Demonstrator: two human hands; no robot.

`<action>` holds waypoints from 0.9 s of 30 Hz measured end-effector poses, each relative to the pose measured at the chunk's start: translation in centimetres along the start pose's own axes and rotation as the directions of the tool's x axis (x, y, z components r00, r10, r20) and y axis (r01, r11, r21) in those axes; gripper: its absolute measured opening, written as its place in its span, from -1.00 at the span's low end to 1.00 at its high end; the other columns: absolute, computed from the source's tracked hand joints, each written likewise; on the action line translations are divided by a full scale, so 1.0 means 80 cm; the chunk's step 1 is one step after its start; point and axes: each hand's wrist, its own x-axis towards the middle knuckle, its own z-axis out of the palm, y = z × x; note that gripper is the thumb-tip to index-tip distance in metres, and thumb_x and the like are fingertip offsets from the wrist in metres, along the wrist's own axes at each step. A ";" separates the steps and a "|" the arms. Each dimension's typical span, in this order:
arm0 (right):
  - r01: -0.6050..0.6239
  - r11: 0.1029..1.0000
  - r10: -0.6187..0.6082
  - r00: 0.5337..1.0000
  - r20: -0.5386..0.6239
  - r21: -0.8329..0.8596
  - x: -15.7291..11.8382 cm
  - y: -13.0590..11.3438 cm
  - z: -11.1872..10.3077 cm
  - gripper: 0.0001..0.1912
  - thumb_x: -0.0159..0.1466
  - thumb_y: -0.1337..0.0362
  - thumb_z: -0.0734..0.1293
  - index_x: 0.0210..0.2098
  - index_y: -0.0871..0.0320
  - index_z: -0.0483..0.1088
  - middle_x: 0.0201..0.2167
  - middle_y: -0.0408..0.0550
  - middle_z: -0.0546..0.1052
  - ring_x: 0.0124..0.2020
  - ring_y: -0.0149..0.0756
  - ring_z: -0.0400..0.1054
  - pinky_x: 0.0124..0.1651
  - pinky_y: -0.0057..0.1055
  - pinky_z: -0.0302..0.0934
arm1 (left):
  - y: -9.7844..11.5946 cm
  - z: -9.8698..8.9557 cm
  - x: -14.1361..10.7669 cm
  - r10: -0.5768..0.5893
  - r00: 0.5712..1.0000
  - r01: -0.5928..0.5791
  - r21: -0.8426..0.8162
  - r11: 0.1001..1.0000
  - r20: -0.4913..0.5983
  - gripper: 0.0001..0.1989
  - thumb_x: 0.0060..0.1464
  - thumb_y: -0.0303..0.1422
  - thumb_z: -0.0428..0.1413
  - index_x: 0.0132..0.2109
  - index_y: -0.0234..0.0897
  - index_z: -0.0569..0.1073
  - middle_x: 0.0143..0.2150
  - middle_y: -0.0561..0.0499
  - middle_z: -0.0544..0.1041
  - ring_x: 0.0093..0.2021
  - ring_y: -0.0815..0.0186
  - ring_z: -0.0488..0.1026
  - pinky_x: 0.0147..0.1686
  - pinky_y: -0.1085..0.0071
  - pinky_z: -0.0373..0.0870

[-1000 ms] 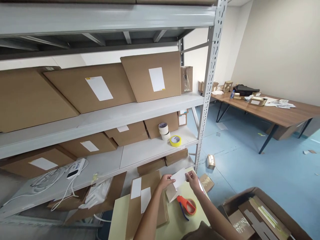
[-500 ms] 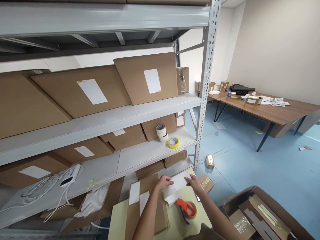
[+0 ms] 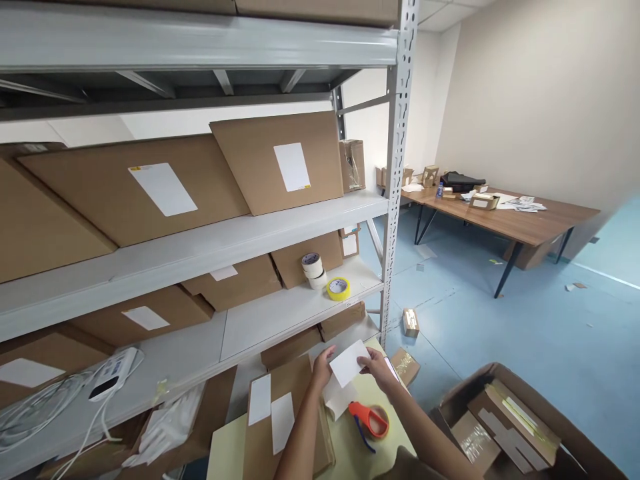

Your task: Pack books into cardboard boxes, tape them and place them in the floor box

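Over the pale yellow tabletop (image 3: 226,437), my right hand (image 3: 376,365) pinches a white paper label (image 3: 347,362) at its right edge. My left hand (image 3: 323,368) is at the label's left corner, fingers partly spread; whether it touches the paper is hard to make out. Below the label hangs or lies another white sheet (image 3: 340,399). An orange tape dispenser (image 3: 364,419) with a roll of tape lies just under my hands. A flat cardboard box (image 3: 260,443) bearing two white labels lies beside my left forearm.
Grey metal shelving (image 3: 300,223) holds several labelled cartons, tape rolls (image 3: 339,288) and a white power strip (image 3: 114,373). An open carton (image 3: 493,380) with packages stands at lower right. Small boxes (image 3: 411,323) lie on the blue floor. A brown table (image 3: 560,217) stands beyond.
The label, held between both hands before, is now tilted and raised in my right hand. My left hand's fingers have loosened. The view has swung slightly right.
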 end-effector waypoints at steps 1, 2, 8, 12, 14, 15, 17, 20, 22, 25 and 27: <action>0.017 0.999 -0.016 1.000 0.011 -0.042 0.002 -0.002 0.004 -0.71 0.05 0.16 0.47 -0.26 0.14 0.51 -0.36 -0.09 0.61 -0.35 -0.26 0.50 -0.28 -0.40 0.40 | 0.000 0.000 -0.005 -0.001 1.000 0.000 -0.030 1.000 -0.028 -0.36 -0.08 0.18 0.32 -0.07 -0.28 0.69 0.01 -0.22 0.70 0.09 -0.05 0.61 0.09 0.17 0.51; 0.031 0.996 -0.030 0.999 0.018 -0.087 0.004 -0.004 0.007 -0.73 0.03 0.19 0.45 -0.28 0.14 0.51 -0.38 -0.10 0.60 -0.37 -0.26 0.48 -0.32 -0.41 0.38 | -0.001 -0.002 -0.011 -0.020 0.999 0.017 -0.071 0.997 -0.034 -0.30 0.01 0.26 0.22 -0.08 -0.30 0.69 -0.04 -0.23 0.71 0.04 -0.04 0.63 0.06 0.15 0.52; 0.103 0.953 -0.064 0.988 0.140 -0.285 0.017 -0.017 0.034 -0.82 -0.02 0.24 0.43 -0.40 0.12 0.47 -0.54 -0.22 0.48 -0.51 -0.35 0.33 -0.45 -0.46 0.20 | -0.008 -0.045 -0.075 -0.044 0.979 0.078 -0.168 0.983 0.197 -0.27 -0.09 0.32 0.28 -0.17 -0.31 0.69 -0.23 -0.14 0.70 -0.18 0.09 0.61 -0.10 0.23 0.50; 0.186 0.927 -0.120 0.970 0.213 -0.325 0.012 -0.022 0.093 -0.70 -0.02 0.20 0.49 -0.28 0.14 0.52 -0.47 -0.19 0.54 -0.43 -0.33 0.37 -0.37 -0.44 0.25 | -0.005 -0.079 -0.127 -0.090 0.993 0.098 -0.094 0.991 0.081 -0.39 -0.17 0.24 0.36 -0.40 -0.30 0.60 -0.42 -0.03 0.59 -0.30 0.20 0.50 -0.23 0.33 0.41; 0.142 0.953 -0.077 0.967 0.241 -0.267 0.005 -0.018 0.130 -0.58 0.00 0.11 0.52 -0.19 0.14 0.50 -0.46 -0.20 0.55 -0.42 -0.31 0.41 -0.34 -0.41 0.29 | -0.005 -0.100 -0.150 -0.119 0.992 0.114 -0.122 0.986 -0.036 -0.40 -0.20 0.22 0.37 -0.45 -0.28 0.55 -0.47 0.02 0.53 -0.35 0.27 0.44 -0.28 0.38 0.36; 0.117 0.962 -0.056 0.969 0.241 -0.248 0.000 -0.015 0.147 -0.54 0.01 0.05 0.53 -0.15 0.14 0.49 -0.48 -0.21 0.54 -0.42 -0.30 0.42 -0.32 -0.39 0.31 | -0.007 -0.113 -0.161 -0.125 0.988 0.110 -0.157 0.981 -0.089 -0.41 -0.23 0.21 0.39 -0.47 -0.27 0.54 -0.48 0.04 0.52 -0.36 0.29 0.42 -0.30 0.40 0.34; 0.060 0.969 0.000 0.970 0.243 -0.239 -0.013 -0.005 0.179 -0.48 0.03 -0.02 0.54 -0.11 0.12 0.49 -0.45 -0.18 0.58 -0.41 -0.26 0.48 -0.29 -0.35 0.34 | -0.013 -0.138 -0.183 -0.172 0.966 0.119 -0.257 0.959 -0.194 -0.41 -0.27 0.20 0.41 -0.45 -0.27 0.56 -0.48 0.05 0.51 -0.40 0.32 0.40 -0.33 0.42 0.32; -0.025 0.965 0.094 0.962 0.256 -0.260 -0.036 0.012 0.217 -0.50 0.03 -0.07 0.57 -0.16 0.09 0.51 -0.37 -0.10 0.64 -0.39 -0.23 0.56 -0.29 -0.34 0.34 | -0.024 -0.174 -0.213 -0.227 0.931 0.105 -0.387 0.916 -0.285 -0.42 -0.30 0.16 0.45 -0.41 -0.29 0.60 -0.48 0.03 0.53 -0.43 0.34 0.40 -0.34 0.42 0.31; -0.068 0.959 0.148 0.949 0.279 -0.276 -0.052 0.022 0.237 -0.53 0.01 -0.07 0.58 -0.24 0.09 0.52 -0.37 -0.09 0.66 -0.41 -0.24 0.56 -0.31 -0.36 0.32 | -0.028 -0.193 -0.229 -0.234 0.923 0.081 -0.438 0.895 -0.307 -0.44 -0.31 0.13 0.46 -0.40 -0.30 0.62 -0.45 0.00 0.57 -0.42 0.33 0.41 -0.33 0.41 0.32; -0.090 0.949 0.186 0.934 0.304 -0.302 -0.074 0.031 0.259 -0.56 0.00 -0.07 0.60 -0.31 0.10 0.54 -0.41 -0.10 0.64 -0.41 -0.26 0.56 -0.32 -0.39 0.29 | -0.032 -0.214 -0.242 -0.231 0.909 0.041 -0.477 0.878 -0.346 -0.46 -0.29 0.10 0.48 -0.38 -0.30 0.64 -0.43 -0.01 0.59 -0.42 0.33 0.41 -0.34 0.41 0.29; -0.088 0.947 0.190 0.929 0.317 -0.310 -0.088 0.033 0.268 -0.57 0.02 -0.08 0.59 -0.32 0.11 0.55 -0.39 -0.09 0.65 -0.39 -0.26 0.57 -0.30 -0.38 0.30 | -0.034 -0.222 -0.245 -0.232 0.893 0.013 -0.493 0.870 -0.386 -0.47 -0.28 0.08 0.48 -0.38 -0.29 0.64 -0.45 0.01 0.57 -0.43 0.35 0.38 -0.35 0.41 0.27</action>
